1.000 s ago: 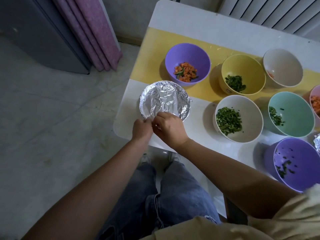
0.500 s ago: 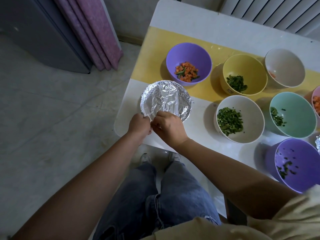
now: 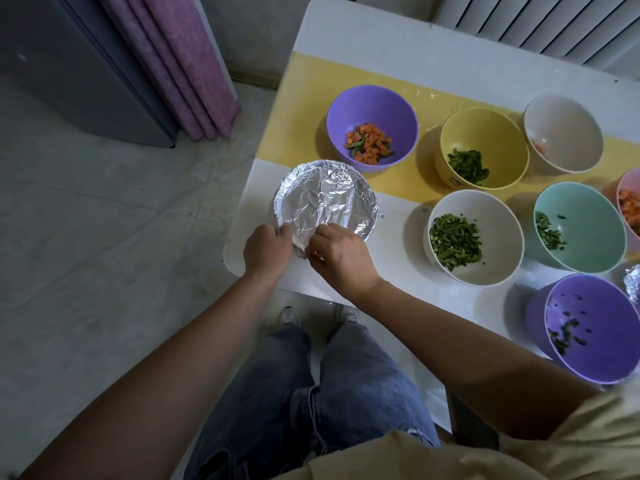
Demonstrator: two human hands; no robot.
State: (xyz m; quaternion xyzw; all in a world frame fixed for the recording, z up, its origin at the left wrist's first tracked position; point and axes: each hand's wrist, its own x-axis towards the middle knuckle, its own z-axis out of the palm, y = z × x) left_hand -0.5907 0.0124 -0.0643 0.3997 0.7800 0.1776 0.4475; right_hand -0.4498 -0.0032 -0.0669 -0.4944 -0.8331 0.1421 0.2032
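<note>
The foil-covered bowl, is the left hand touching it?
Touching. In the head view the left hand grips the foil edge at the near rim of the foil-covered bowl.

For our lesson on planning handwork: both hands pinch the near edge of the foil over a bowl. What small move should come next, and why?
Probably walk the right hand round the foil to its right side, where a loose corner sticks out. The left hand can hold the near edge it pinches.

Two purple bowls (image 3: pixel 372 109) (image 3: pixel 602 327), two white bowls (image 3: pixel 568 119) (image 3: pixel 498 258), one yellow bowl (image 3: pixel 485 129), one teal bowl (image 3: pixel 585 216), one pink bowl (image 3: pixel 631 183) and one foil-covered bowl (image 3: pixel 325 199).
</note>
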